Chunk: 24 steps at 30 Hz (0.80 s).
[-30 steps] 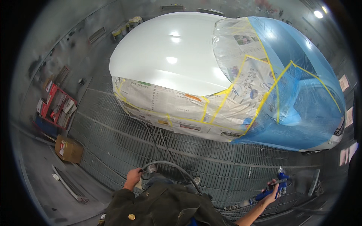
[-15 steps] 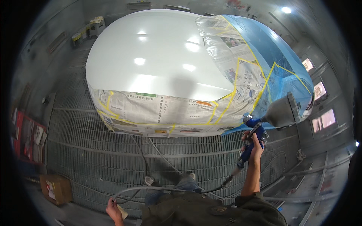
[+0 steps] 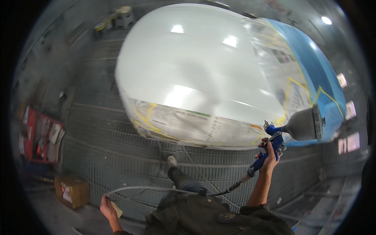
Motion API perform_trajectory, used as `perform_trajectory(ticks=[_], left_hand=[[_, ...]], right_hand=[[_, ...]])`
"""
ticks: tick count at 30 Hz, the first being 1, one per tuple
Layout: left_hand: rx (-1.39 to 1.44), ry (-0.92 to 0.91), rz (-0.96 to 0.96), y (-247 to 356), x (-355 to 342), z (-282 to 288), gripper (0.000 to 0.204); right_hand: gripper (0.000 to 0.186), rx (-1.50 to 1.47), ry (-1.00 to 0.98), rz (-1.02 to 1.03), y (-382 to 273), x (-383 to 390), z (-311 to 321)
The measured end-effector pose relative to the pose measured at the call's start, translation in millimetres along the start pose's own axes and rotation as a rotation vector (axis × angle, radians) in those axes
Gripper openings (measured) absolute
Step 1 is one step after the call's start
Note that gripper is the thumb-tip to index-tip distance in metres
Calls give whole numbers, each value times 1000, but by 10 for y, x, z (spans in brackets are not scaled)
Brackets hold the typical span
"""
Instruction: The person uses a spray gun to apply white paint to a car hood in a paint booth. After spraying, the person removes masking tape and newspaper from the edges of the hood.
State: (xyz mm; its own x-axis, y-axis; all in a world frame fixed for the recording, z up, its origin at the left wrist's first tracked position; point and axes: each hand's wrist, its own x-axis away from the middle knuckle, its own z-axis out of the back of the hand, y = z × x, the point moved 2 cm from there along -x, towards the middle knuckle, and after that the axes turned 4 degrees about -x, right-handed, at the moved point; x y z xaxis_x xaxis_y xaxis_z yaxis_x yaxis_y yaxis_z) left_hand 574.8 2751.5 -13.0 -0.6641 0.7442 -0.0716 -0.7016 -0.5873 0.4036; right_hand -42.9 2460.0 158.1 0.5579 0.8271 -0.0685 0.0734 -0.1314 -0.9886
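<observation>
My right hand [image 3: 268, 159] is closed around the handle of a blue spray gun [image 3: 275, 140] with a grey cup [image 3: 302, 124], held up before the car's near edge. From its lower end an air hose [image 3: 156, 188] runs across my waist to my left hand [image 3: 107, 208], which is closed on it. A pale yellow piece of cloth or paper [image 3: 117, 210] shows beside that palm; how it is held is hidden. Ahead lies a glossy white car panel [image 3: 156, 62]. Newspaper masking [image 3: 184, 125] with yellow tape covers its near side, and blue plastic film [image 3: 301, 51] the right.
On the left stand a red cart [image 3: 41, 137] with tools and papers and a cardboard box [image 3: 71, 191]. Several cans [image 3: 124, 16] sit at the far left by the wall. Underfoot is a metal grating floor [image 3: 117, 156], with a thin cable [image 3: 196, 166] across it.
My view has shifted, so the car sits farther right in the picture. One leg now reaches forward in a step. Both hands keep their holds on the spray gun and hose.
</observation>
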Motion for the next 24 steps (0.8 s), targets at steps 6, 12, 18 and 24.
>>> perform_trajectory(ticks=[6, 12, 18, 24], left_hand=[[-79, 122, 162, 3, -537, 643, 23], [-63, 204, 308, -17, -799, 724, 21], [-99, 221, 389, -606, -1255, 607, 25], [-7, 219, 327, -1793, -2641, 492, 32]], right_hand=[[29, -56, -197, -147, 401, -360, -1423], [29, -76, -307, -149, 461, -459, -2658], [30, -27, -342, -127, 656, -197, -3659], [29, -41, -246, -60, 871, 380, -4644]])
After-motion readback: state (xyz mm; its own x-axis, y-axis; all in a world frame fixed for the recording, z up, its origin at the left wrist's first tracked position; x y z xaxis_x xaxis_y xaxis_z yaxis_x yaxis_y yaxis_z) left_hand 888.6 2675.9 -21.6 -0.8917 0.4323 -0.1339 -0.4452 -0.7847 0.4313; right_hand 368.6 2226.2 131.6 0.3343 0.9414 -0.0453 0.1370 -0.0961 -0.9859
